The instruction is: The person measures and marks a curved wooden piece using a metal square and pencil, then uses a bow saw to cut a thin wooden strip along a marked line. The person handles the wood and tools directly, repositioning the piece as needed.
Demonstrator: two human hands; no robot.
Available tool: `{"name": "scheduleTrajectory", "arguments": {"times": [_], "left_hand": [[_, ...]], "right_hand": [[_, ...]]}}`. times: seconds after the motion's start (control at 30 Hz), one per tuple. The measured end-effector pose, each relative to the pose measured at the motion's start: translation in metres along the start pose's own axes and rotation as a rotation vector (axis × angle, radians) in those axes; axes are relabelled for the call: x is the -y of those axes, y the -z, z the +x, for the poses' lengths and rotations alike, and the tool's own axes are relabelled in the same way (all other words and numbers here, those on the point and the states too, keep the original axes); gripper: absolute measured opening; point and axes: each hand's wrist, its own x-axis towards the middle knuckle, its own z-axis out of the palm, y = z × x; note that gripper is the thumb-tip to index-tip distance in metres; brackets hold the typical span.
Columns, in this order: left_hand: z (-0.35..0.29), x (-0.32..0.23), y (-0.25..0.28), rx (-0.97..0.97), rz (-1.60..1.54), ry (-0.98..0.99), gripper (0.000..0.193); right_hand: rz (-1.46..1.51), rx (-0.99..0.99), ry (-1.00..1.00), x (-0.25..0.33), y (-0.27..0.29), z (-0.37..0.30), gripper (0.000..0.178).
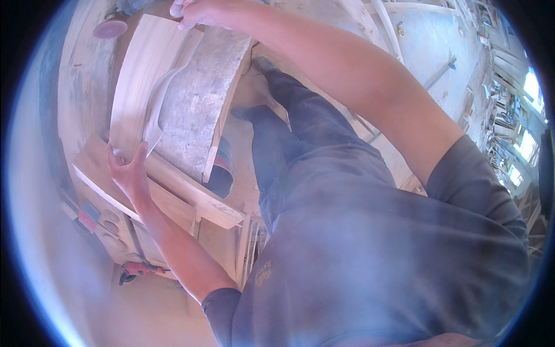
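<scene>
Pale board [136,81] is lying lengthwise ahead of me: smooth, straight-grained wood, long outer side bowing, inner side showing a wavy, scooped contour. Left hand [130,173] is bracketing its near end, thumb and fingers spreading wide, thumb sitting at the inner corner; can't tell if I'm pinching hard or only steadying. Right hand [193,13] is curling at the board's far end, partly running out of view; can't tell if those fingers are closing on wood.

Right of the board, a grey slab [199,92] is showing a mottled, scuffed face and a straight edge. Below the board's near end, a flat wooden plank [193,194] is running crosswise. Beyond the board's far left corner, a round pinkish disc [110,29] is resting. Well below the board, a red-bodied power tool [143,269] is lying on its side.
</scene>
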Motion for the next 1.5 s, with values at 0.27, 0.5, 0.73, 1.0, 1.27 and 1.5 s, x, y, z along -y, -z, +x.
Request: {"name": "scheduleTrajectory", "arguments": {"times": [0.27, 0.5, 0.73, 1.0, 1.27, 1.5], "left_hand": [[0.003, 0.013, 0.003, -0.059, 0.191, -0.026, 0.099], [0.006, 0.019, 0.006, -0.087, 0.283, -0.036, 0.099], [0.007, 0.013, 0.001, -0.098, 0.274, -0.058, 0.098], [0.006, 0.022, 0.002, -0.158, 0.311, -0.122, 0.098], [0.003, 0.016, 0.003, -0.138, 0.239, -0.072, 0.099], [0.000, 0.009, 0.002, -0.160, 0.256, -0.095, 0.098]], "right_hand": [[-0.053, 0.052, -0.082, 0.004, 0.006, -0.002, 0.014], [0.147, 0.024, -0.218, 0.014, 0.004, -0.008, 0.013], [0.173, 0.024, -0.315, 0.012, 0.004, -0.007, 0.020], [0.210, 0.063, -0.303, -0.017, 0.011, -0.001, 0.027], [0.453, 0.102, -0.271, -0.034, 0.011, -0.002, 0.025], [0.378, 0.073, -0.266, -0.023, 0.014, -0.006, 0.025]]}}
